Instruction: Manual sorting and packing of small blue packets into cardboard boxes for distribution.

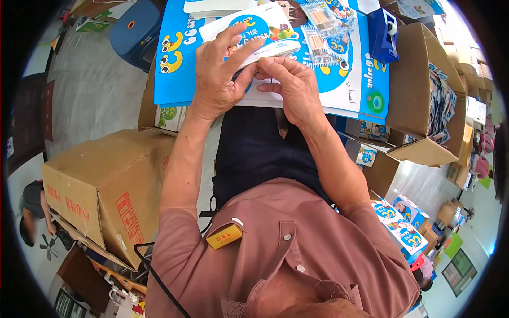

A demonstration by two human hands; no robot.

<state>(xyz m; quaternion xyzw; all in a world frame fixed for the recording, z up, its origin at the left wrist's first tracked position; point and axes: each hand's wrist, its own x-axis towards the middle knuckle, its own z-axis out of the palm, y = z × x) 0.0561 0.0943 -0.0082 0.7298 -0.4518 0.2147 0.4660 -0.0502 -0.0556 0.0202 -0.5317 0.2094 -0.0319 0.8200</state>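
A small white and blue carton (pixel 283 24) with printed fruit lies tilted on a blue and white printed cardboard surface (pixel 177 85). My left hand (pixel 220 79) lies across its left part, fingers over the top face and thumb at the near edge. At the carton's near edge, the thumb and forefinger of my right hand (pixel 294 87) are pinched together; whether something thin sits between them is hidden. Clear packets of thin sticks (pixel 323 40) lie just right of the carton. Another white carton (pixel 212 7) rests behind it, partly cut off.
A blue tape dispenser (pixel 383 37) stands at the surface's right edge. Beside it is an open brown box (pixel 413 79) filled with packets. A large brown box (pixel 106 180) and a blue stool (pixel 132 32) are at left. Printed boxes (pixel 400 228) sit lower right; another person (pixel 36 204) is far left.
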